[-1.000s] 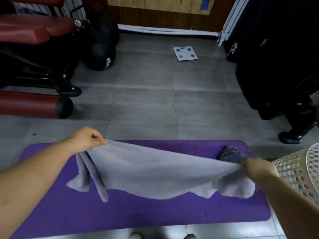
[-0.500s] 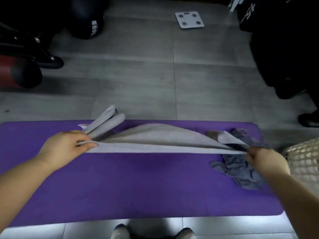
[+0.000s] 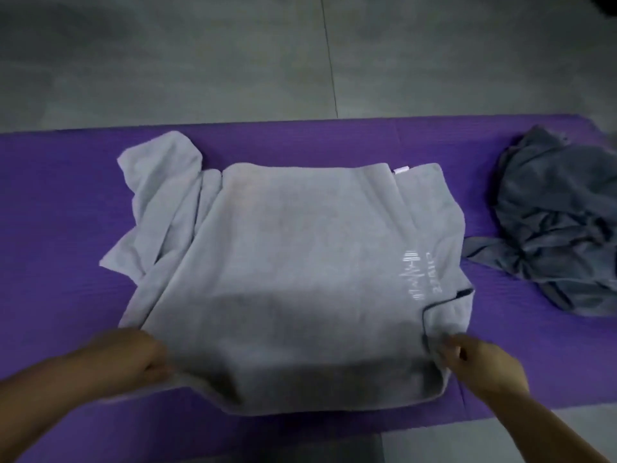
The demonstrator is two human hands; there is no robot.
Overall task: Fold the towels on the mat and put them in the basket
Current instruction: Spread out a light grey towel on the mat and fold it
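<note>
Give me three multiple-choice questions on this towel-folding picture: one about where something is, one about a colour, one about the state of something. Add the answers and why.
1. Where does the dark grey towel lie?
A) on the mat, to the right of the light grey towel
B) under the light grey towel
C) in a basket

2. What colour is the mat?
A) green
B) purple
C) red

3. What state is the dark grey towel in?
A) neatly folded
B) rolled into a tube
C) crumpled in a heap

Answers:
1 A, it sits at the mat's right end, beside the light grey towel.
2 B, purple shows all round both towels.
3 C, it is a loose pile of creases with no straight fold.
</note>
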